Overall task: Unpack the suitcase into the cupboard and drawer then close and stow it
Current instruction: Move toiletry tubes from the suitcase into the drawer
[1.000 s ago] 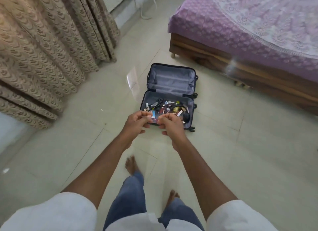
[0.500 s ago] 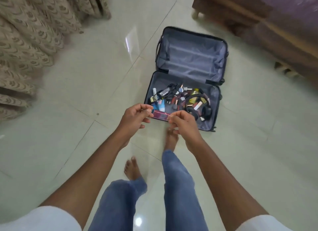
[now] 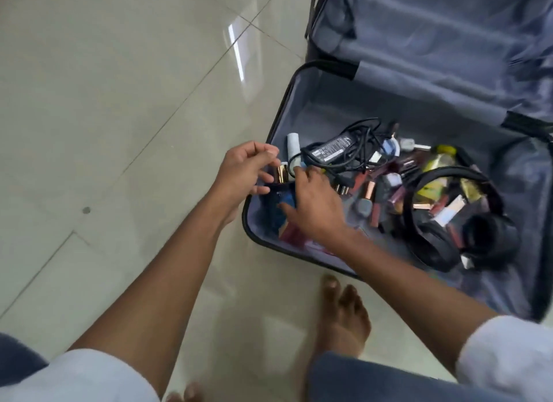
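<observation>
The open suitcase lies flat on the tiled floor, grey lining showing, lid half to the far right. Its near half holds a black charger with cable, black headphones, a yellow bottle and several small cosmetics. At the near left corner stands a dark blue bottle with a gold cap. My right hand wraps around the blue bottle, thumb on its front. My left hand hovers beside the cap, fingers loosely curled, fingertips at the cap. A red packet lies under my right hand.
Pale glossy floor tiles spread to the left of the suitcase. My bare right foot stands just in front of the suitcase's near rim, and the toes of the other foot show at the bottom edge.
I have stepped up and bent over the suitcase, so it fills the view. The red packet held between both hands now lies inside, and my right hand has closed on the blue bottle.
</observation>
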